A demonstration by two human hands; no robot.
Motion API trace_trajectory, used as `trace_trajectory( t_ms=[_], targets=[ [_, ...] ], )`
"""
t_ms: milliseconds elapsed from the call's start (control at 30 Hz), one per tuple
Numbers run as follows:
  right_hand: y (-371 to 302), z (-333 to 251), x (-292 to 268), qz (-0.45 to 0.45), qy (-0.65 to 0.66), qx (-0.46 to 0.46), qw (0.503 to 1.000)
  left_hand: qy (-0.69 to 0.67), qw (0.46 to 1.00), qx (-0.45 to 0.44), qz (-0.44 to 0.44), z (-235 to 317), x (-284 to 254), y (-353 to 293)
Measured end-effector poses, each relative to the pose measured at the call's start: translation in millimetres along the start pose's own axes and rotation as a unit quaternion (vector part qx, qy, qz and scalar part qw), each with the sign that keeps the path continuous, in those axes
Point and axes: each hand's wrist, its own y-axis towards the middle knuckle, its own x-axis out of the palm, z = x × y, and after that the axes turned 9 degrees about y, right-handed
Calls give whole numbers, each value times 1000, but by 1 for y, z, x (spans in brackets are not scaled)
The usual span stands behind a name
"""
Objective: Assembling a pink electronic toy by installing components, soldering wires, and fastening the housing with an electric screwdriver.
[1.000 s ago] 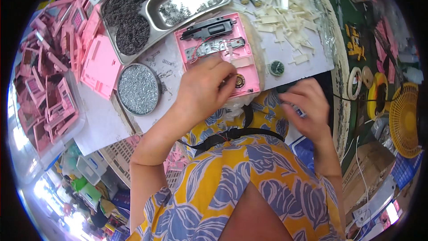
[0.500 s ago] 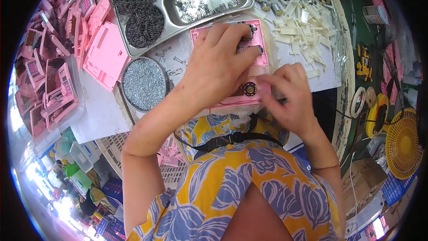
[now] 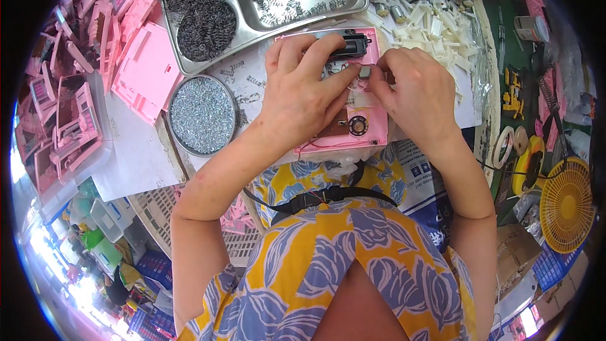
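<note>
A pink plastic housing (image 3: 379, 123) lies in front of me, with a round black speaker (image 3: 358, 126) in its near part and a black box-shaped part (image 3: 353, 45) in its far part. My left hand (image 3: 300, 82) bends over its left side, fingers gripping it near the black part. Its thumb reaches to a small silver motor-like part (image 3: 365, 72) at the right side of the housing. My right hand (image 3: 420, 91) pinches at that same part, thumb and forefinger close together. The folded fingers partly hide the grip.
A metal tray (image 3: 252, 36) of dark springs stands behind, and a round dish (image 3: 203, 115) of small metal pins sits at left. Pink housings (image 3: 148, 76) pile up far left. White plastic parts (image 3: 435, 25) and small motors (image 3: 398, 12) lie at back right, a yellow fan (image 3: 567, 205) farther right.
My right hand has moved up from beside the speaker to the silver part and closed there. The left thumb stays near that spot, and the speaker is now uncovered.
</note>
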Motion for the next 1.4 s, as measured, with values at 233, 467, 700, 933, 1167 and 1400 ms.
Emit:
trace_trajectory(
  t_ms=[233,467,700,933,1167,1400],
  targets=[
    [2,0,2,-28,53,82,995,16,1000,13,12,0,4,-4],
    [-2,23,-17,-65,383,270,881,5,1000,3,21,-2,5,-6],
    [-5,28,-10,-101,466,297,827,-6,999,10,32,-3,7,-4],
    [-10,14,-3,-45,362,253,896,-5,999,10,34,-3,9,-5],
    [-4,-4,-4,-18,177,188,966,-20,998,8,62,-4,7,-7],
    [-5,0,-1,-12,196,196,961,2,1000,23,18,-11,-8,-9]
  ],
)
